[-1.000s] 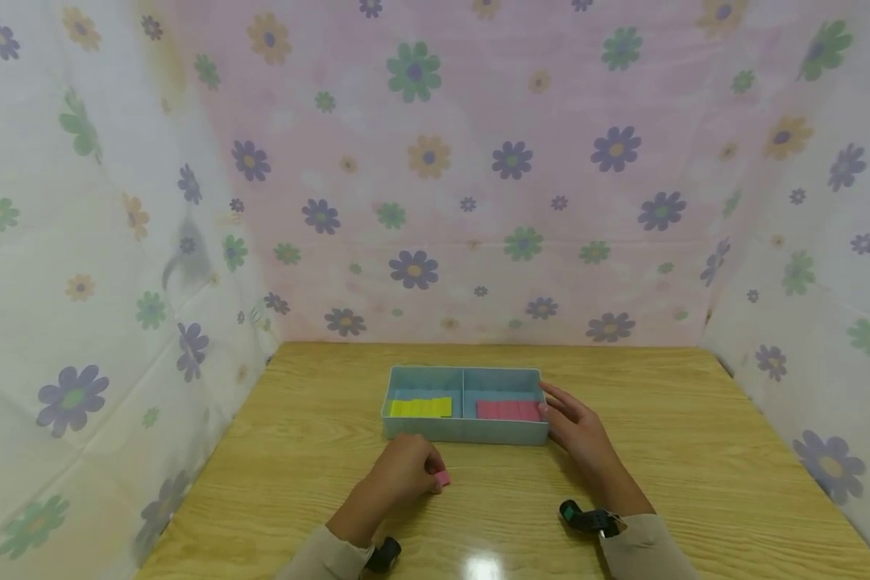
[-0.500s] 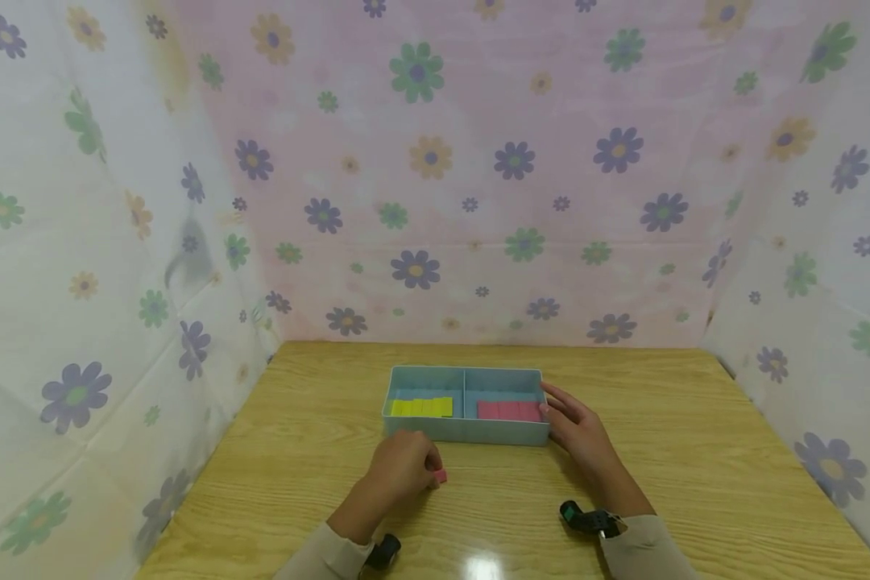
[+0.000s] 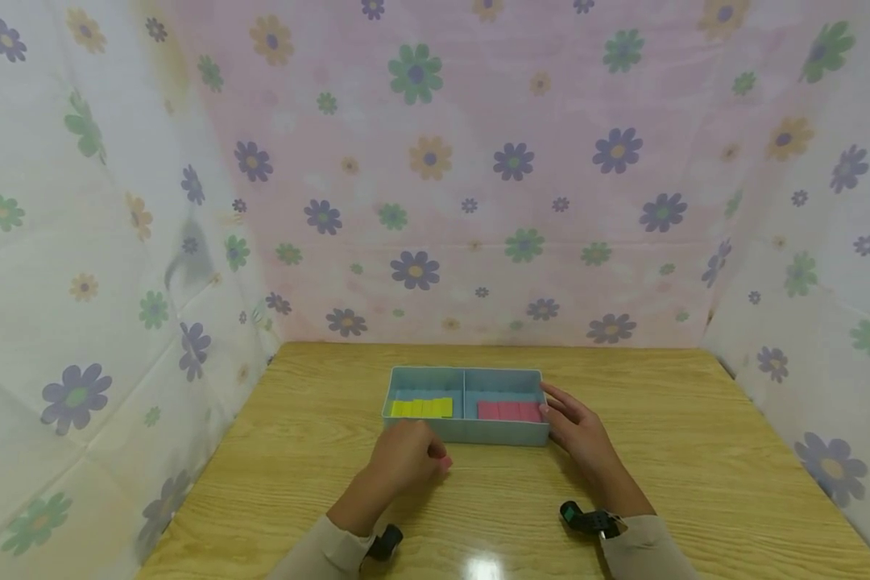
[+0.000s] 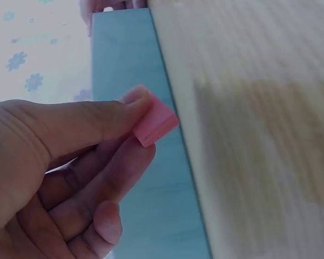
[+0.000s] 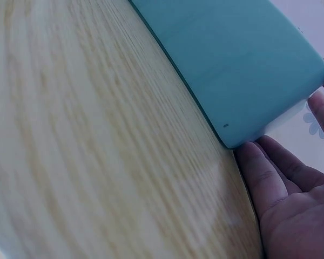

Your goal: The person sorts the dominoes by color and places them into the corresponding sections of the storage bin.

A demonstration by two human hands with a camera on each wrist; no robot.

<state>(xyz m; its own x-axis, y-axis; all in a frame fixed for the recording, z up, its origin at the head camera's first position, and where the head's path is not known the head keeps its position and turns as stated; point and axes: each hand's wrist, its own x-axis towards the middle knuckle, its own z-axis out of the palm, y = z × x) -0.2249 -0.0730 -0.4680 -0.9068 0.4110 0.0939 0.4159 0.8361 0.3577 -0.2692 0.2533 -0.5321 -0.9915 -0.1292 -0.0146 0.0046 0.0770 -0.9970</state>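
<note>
My left hand (image 3: 404,459) pinches a small pink block (image 4: 156,120) between thumb and fingers, just in front of a blue-green two-compartment box (image 3: 503,433). In the left wrist view, the block shows a flat side and its thickness, with the box's long front wall behind it. My right hand (image 3: 583,431) holds the box's right end, thumb at the rim and other fingers along the end wall (image 5: 262,175). Inside the box, a row of yellow pieces (image 3: 422,408) lies in the left compartment and a row of pink pieces (image 3: 509,412) in the right.
The box stands on a wood-grain table (image 3: 319,387). Flower-printed cloth (image 3: 464,177) rises behind the table and on both sides. A low divider (image 3: 465,395) separates the two compartments. Black wrist cameras (image 3: 586,518) sit at both sleeves.
My left hand has moved slightly forward, toward the box's front wall, with the pink block still pinched. The right hand and the box stay in place.
</note>
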